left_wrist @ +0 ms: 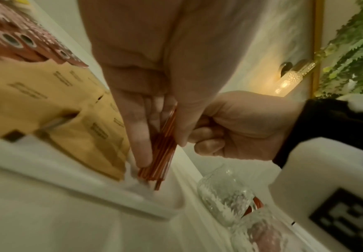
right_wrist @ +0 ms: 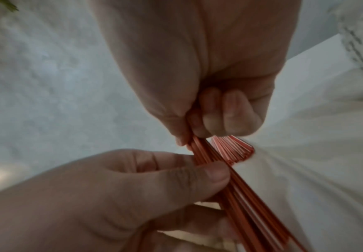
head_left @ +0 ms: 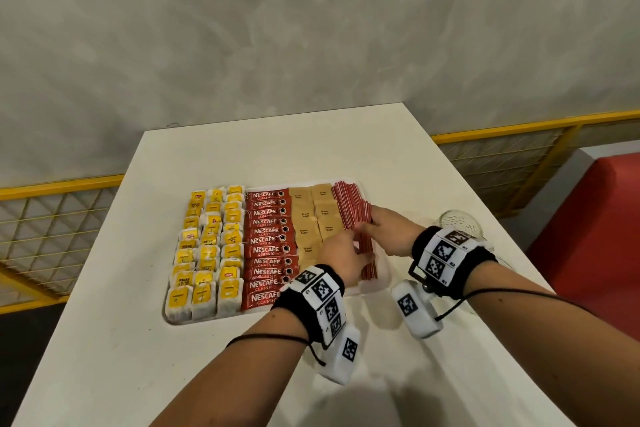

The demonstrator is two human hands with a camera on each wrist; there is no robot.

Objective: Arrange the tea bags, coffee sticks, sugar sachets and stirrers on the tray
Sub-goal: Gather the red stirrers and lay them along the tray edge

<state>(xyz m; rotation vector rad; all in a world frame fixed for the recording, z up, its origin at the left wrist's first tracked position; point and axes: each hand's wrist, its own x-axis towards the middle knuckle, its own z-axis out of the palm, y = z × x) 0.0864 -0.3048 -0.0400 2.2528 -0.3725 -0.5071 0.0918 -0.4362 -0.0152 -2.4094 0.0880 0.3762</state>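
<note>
Left hand and right hand both pinch bundle of thin red stirrers at right end of white tray. Left of hands: tan "Brown Sugar" sachets, red "NESCAFE CLASSIC" sticks, yellow tea bags.

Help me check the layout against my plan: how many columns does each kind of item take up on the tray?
Tea bags: 3 columns
Nescafe coffee sticks: 1 column
Brown sugar sachets: 2 columns
Red stirrers: 1 column, pinched by the left hand and the right hand
Total: 7 columns
</note>
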